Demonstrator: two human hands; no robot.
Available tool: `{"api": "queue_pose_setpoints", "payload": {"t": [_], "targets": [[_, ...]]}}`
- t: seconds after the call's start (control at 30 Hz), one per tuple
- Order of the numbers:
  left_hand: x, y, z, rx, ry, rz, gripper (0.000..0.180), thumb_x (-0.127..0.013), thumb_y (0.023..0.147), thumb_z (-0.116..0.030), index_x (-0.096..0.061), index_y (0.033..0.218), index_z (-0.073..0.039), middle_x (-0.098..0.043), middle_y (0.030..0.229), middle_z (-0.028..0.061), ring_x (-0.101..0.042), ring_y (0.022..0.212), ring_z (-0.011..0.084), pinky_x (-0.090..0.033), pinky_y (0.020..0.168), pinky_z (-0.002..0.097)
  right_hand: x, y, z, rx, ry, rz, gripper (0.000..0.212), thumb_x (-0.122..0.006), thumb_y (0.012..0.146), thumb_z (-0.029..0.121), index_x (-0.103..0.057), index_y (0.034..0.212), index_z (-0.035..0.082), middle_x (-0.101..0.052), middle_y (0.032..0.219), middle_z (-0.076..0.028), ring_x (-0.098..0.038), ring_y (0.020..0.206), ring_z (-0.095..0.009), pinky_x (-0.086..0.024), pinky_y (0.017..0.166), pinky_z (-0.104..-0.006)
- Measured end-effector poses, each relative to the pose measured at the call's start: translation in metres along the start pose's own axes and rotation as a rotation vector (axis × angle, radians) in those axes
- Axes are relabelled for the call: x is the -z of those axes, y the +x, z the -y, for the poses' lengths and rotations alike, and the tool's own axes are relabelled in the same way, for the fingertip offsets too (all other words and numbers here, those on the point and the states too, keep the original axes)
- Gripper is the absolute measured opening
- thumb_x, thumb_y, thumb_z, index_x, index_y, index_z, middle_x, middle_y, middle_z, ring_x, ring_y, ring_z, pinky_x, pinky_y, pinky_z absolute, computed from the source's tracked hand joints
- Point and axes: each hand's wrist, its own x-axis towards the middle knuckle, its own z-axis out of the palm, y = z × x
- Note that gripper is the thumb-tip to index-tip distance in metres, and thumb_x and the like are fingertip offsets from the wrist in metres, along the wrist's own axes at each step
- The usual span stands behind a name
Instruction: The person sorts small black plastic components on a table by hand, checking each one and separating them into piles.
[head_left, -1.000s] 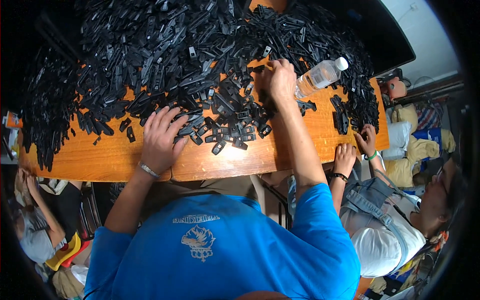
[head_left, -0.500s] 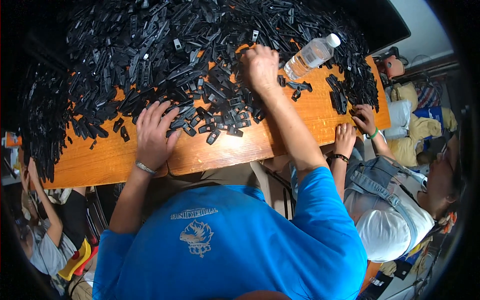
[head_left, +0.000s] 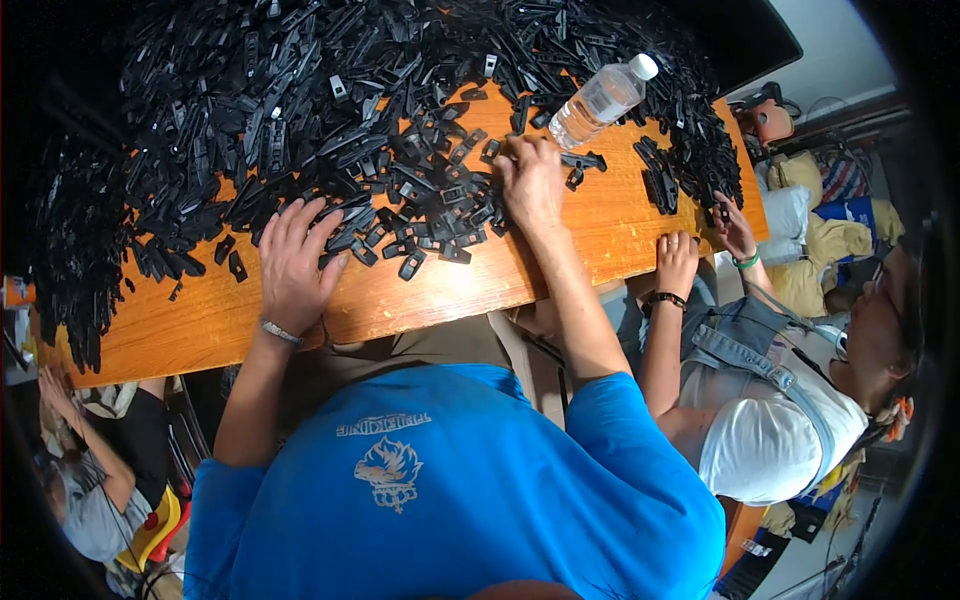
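Small black plastic pieces (head_left: pixel 425 195), several with a rectangular opening, lie in a loose cluster between my hands. My left hand (head_left: pixel 297 255) is open at the left side of this cluster, its fingers spread and their tips resting by the pieces; nothing shows in its hold. On the right side, my right hand (head_left: pixel 533 190) is palm down with bent fingers slightly apart, beside the pieces. Its fingertips are partly hidden, and no piece shows in its grip. Just beyond it, a clear water bottle (head_left: pixel 600 103) with a white cap leans to the right.
A large heap of longer black plastic parts (head_left: pixel 250 100) covers the far side of the wooden table (head_left: pixel 430 305). A co-worker's hand (head_left: pixel 735 228) is at another black pile (head_left: pixel 705 150) on the right. Another person's arm (head_left: pixel 85 430) reaches in at the lower left.
My right hand has come back toward me, and some black pieces near it have shifted nearer, baring wood behind them. My left hand stays by the cluster. The view has shifted slightly.
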Motion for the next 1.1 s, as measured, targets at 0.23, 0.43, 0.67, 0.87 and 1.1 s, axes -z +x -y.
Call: {"api": "queue_pose_setpoints", "payload": {"t": [0.23,0.43,0.67,0.87,1.1], "targets": [[0.001,-0.002,0.001,0.004,0.002,0.014,0.057,-0.079,0.090,-0.022,-0.066,0.144,-0.012,-0.059,0.153,0.0135,-0.048,0.148,0.0391,-0.030,0.126,0.0576,0.006,-0.009,0.021,0.106,0.260,-0.093,0.025,-0.076,0.098,0.015,-0.077,0.119,0.002,-0.070,0.125,-0.019,-0.067,0.117,-0.041,-0.053,0.103,-0.0492],[0.000,-0.001,0.002,0.004,-0.002,0.016,0.056,-0.078,0.091,-0.022,-0.066,0.145,-0.013,-0.058,0.153,0.0133,-0.048,0.148,0.0387,-0.030,0.127,0.0577,0.033,-0.032,-0.032,0.004,-0.080,-0.278,0.020,-0.073,0.098,0.014,-0.078,0.114,0.004,-0.071,0.123,-0.017,-0.064,0.113,-0.039,-0.053,0.100,-0.0478],[-0.001,-0.004,0.004,0.007,0.001,0.012,0.057,-0.079,0.090,-0.021,-0.066,0.145,-0.013,-0.059,0.153,0.0131,-0.048,0.148,0.0385,-0.031,0.127,0.0575,0.031,-0.047,-0.019,0.037,0.129,-0.124,0.019,-0.070,0.098,0.006,-0.076,0.116,0.002,-0.072,0.117,-0.018,-0.067,0.111,-0.040,-0.055,0.096,-0.0467],[0.000,-0.003,0.003,-0.007,0.002,0.007,0.057,-0.080,0.089,-0.021,-0.067,0.144,-0.013,-0.059,0.152,0.0128,-0.049,0.147,0.0388,-0.032,0.126,0.0573,0.006,-0.009,-0.013,0.086,0.080,-0.203,0.020,-0.069,0.103,0.010,-0.076,0.121,0.004,-0.070,0.129,-0.017,-0.068,0.120,-0.039,-0.056,0.099,-0.0450],[0.000,-0.002,0.004,0.004,-0.011,0.002,0.055,-0.079,0.090,-0.020,-0.067,0.142,-0.012,-0.059,0.152,0.0132,-0.049,0.147,0.0390,-0.031,0.126,0.0573,-0.002,0.002,-0.014,0.065,0.046,0.033,0.021,-0.070,0.100,0.010,-0.075,0.120,0.003,-0.072,0.119,-0.018,-0.070,0.113,-0.039,-0.056,0.097,-0.0466]]}}
